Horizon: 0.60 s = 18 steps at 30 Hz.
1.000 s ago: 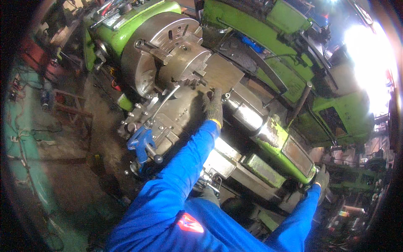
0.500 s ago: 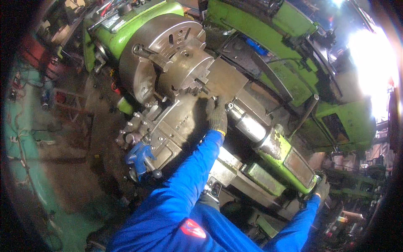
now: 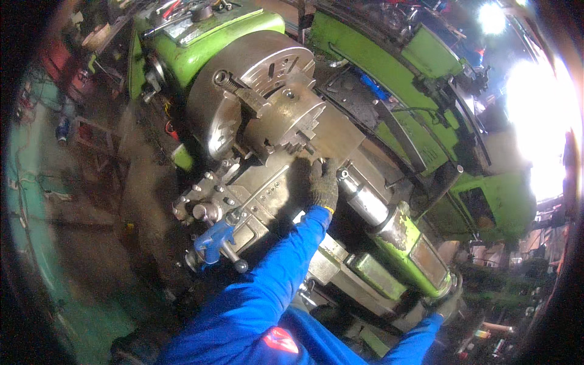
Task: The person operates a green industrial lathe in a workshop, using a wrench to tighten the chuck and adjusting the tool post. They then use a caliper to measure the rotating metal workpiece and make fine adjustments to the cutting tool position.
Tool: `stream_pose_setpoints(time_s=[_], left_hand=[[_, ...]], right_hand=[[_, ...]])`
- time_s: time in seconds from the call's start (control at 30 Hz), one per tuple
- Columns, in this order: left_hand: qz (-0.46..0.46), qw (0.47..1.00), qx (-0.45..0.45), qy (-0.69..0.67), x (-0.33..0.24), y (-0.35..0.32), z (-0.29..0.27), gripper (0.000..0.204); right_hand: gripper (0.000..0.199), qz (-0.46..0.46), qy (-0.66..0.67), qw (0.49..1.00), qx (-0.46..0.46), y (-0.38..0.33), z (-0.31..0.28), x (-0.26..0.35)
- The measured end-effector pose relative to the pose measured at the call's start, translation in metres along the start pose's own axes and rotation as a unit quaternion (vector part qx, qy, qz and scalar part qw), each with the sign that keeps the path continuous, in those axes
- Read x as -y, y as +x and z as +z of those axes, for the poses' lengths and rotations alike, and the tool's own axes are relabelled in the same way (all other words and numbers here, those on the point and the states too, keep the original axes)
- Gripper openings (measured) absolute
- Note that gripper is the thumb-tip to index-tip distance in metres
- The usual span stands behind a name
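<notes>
My left hand (image 3: 324, 184), in a dark knit glove, is between the lathe chuck (image 3: 286, 115) and the tailstock quill (image 3: 367, 199). Its fingers are pinched together near the jaws, below a short metal rod (image 3: 309, 148) sticking out of the chuck. A small shiny bit shows at the fingertips, too small to name. My right hand (image 3: 451, 302), also gloved, grips the tailstock handwheel (image 3: 457, 281) at the far end of the green tailstock (image 3: 398, 246). Its fingers are partly hidden by the wheel and shadow.
Behind the chuck is a large slotted faceplate (image 3: 252, 73) on the green headstock (image 3: 219, 39). A blue glove or rag (image 3: 214, 242) hangs over the carriage handles, near a ball-ended lever (image 3: 241, 266). A second green machine (image 3: 371, 48) stands beyond the lathe.
My right hand has moved down round the handwheel rim. The left hand keeps its place by the chuck jaws. The whole view has shifted slightly.
</notes>
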<state>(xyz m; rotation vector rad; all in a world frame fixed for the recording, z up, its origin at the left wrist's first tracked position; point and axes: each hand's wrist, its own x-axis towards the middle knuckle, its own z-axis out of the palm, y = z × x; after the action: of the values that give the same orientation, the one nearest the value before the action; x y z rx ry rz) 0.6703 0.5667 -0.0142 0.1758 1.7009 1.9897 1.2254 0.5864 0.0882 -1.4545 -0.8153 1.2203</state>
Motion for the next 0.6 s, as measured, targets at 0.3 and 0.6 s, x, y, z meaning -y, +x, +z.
stream_pose_setpoints(time_s=[0.3,0.6], left_hand=[[-0.041,0.996,0.015,-0.077,0.011,0.018,-0.002,0.05],[-0.02,0.998,-0.001,-0.059,0.023,0.022,-0.001,0.044]], right_hand=[[0.061,-0.125,-0.171,0.975,-0.073,0.029,-0.067,-0.019],[0.057,-0.098,-0.124,0.974,-0.163,0.002,-0.022,-0.007]])
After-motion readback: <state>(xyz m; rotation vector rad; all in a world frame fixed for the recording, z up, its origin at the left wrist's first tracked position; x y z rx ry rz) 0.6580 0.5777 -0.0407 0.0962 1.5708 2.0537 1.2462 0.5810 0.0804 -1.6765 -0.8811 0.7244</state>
